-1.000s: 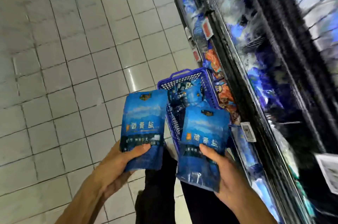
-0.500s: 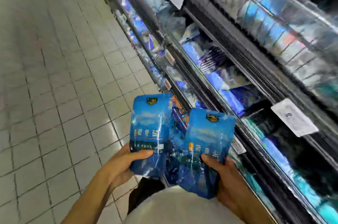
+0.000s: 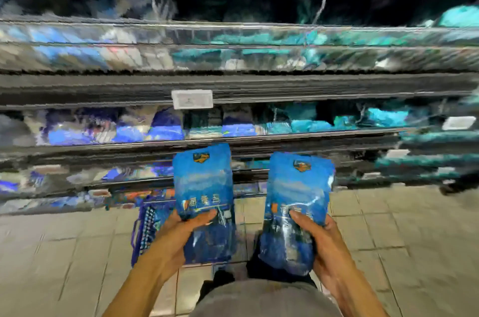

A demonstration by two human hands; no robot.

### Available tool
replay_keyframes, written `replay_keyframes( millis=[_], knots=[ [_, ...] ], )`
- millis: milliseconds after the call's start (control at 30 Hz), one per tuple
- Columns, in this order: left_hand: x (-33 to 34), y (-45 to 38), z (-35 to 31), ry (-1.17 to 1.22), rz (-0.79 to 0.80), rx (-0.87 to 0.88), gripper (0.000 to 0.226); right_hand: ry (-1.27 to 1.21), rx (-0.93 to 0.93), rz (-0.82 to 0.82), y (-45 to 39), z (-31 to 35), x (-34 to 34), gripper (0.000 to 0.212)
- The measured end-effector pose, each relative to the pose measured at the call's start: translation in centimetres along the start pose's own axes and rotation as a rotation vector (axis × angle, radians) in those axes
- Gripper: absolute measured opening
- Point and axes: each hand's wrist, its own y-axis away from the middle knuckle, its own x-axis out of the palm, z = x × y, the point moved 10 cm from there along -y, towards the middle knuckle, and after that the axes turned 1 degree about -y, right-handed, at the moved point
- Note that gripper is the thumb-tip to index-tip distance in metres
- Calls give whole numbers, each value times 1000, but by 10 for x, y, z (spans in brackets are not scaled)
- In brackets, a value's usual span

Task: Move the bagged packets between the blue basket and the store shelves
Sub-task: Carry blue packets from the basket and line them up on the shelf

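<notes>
I hold two blue bagged packets upright in front of the store shelves (image 3: 233,88). My left hand (image 3: 181,228) grips the lower part of the left packet (image 3: 203,187), thumb across its front. My right hand (image 3: 321,241) grips the right packet (image 3: 298,200) the same way. The blue basket (image 3: 145,228) stands on the floor below my left hand, mostly hidden behind the left packet and arm. The shelves are badly blurred; blue packets lie at their left and teal ones at their right.
A white price tag (image 3: 192,99) hangs on the shelf edge above the packets, another (image 3: 458,122) at the right. Beige tiled floor (image 3: 401,226) spreads in front of the shelves. My grey shirt and dark trousers show at the bottom.
The view has swung from along the aisle to facing the shelves head on. Both hands still hold their packets, now a little further apart.
</notes>
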Motion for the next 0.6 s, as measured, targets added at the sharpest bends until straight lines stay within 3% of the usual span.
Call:
replay_keyframes(
  millis=[167, 267, 600],
  knots=[
    [116, -17, 3, -318, 197, 34, 57, -175, -135, -254, 48, 26, -100, 50],
    [199, -18, 21, -450, 357, 50, 72, -252, -211, -364, 76, 44, -162, 46],
    [454, -5, 114, -571, 571, 47, 64, -291, -319, -553, 140, 119, -384, 42]
  ],
)
